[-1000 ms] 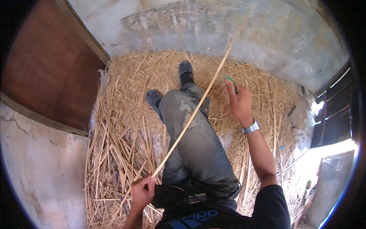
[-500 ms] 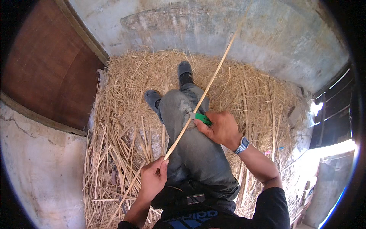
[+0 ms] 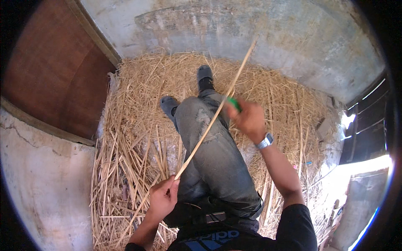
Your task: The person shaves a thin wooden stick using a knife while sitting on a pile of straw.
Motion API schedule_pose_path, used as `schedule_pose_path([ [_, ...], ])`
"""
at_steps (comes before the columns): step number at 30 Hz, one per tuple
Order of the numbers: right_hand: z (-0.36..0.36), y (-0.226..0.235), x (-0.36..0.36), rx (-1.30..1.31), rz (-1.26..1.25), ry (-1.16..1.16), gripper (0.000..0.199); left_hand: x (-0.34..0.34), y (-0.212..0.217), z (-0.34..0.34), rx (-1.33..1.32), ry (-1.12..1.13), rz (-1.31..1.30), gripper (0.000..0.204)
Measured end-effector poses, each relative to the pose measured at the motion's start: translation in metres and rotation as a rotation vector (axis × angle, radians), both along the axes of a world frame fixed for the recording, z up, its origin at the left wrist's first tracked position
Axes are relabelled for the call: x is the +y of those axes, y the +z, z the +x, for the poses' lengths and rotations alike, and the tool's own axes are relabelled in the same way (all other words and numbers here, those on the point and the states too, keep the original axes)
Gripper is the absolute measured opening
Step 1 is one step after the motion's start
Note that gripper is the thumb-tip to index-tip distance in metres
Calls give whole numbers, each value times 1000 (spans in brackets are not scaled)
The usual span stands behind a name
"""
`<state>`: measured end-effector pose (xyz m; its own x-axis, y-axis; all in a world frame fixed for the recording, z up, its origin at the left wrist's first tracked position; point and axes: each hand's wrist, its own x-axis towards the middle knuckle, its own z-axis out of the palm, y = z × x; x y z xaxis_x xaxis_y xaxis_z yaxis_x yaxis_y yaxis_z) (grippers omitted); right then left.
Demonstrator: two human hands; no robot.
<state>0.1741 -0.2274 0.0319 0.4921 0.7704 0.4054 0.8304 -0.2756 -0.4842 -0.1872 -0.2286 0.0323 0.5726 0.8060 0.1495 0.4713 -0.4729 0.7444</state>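
My left hand point(image 3: 163, 197) pinches the near end of a long, pale wooden strip point(image 3: 208, 129) between thumb and fingers. The strip slants up and away to the right, over my trousered legs point(image 3: 217, 167), its far end in front of the wall. My right hand point(image 3: 250, 121), blurred by motion, is closed round the green handle of a small knife point(image 3: 235, 104). The knife's blade is smeared but lies at the strip, past its middle. A thin shaving seems to curl up beside the strip there. A metal watch sits on my right wrist.
Straw and shavings point(image 3: 284, 113) cover the ground around my feet. Loose pale strips point(image 3: 130, 175) lie in a heap on the left. A grey wall point(image 3: 217, 29) stands ahead, a brown panel point(image 3: 54, 75) at the far left, and dark slats point(image 3: 364, 134) at the right.
My right hand with the knife has slid up and away along the strip, from above my knee toward its far part. My left hand has shifted slightly left and down, still holding the strip.
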Motion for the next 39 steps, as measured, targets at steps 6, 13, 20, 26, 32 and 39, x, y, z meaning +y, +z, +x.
schedule_pose_path([
  [6,159,-15,-10,68,129,-474,66,-4,-6,-43,108,38,-60,15],
  [13,45,29,-33,226,35,-115,60,-1,-15,-32,44,2,68,15],
  [20,-24,21,-38,-187,-53,281,53,3,-14,-32,14,-9,121,17],
  [26,-13,16,-19,-254,-6,219,55,15,-11,-32,36,-46,136,19],
  [32,7,14,-3,-254,3,123,49,20,-7,-33,25,-69,174,20],
  [39,183,19,-10,147,201,-523,75,16,-18,-70,109,-52,274,20],
])
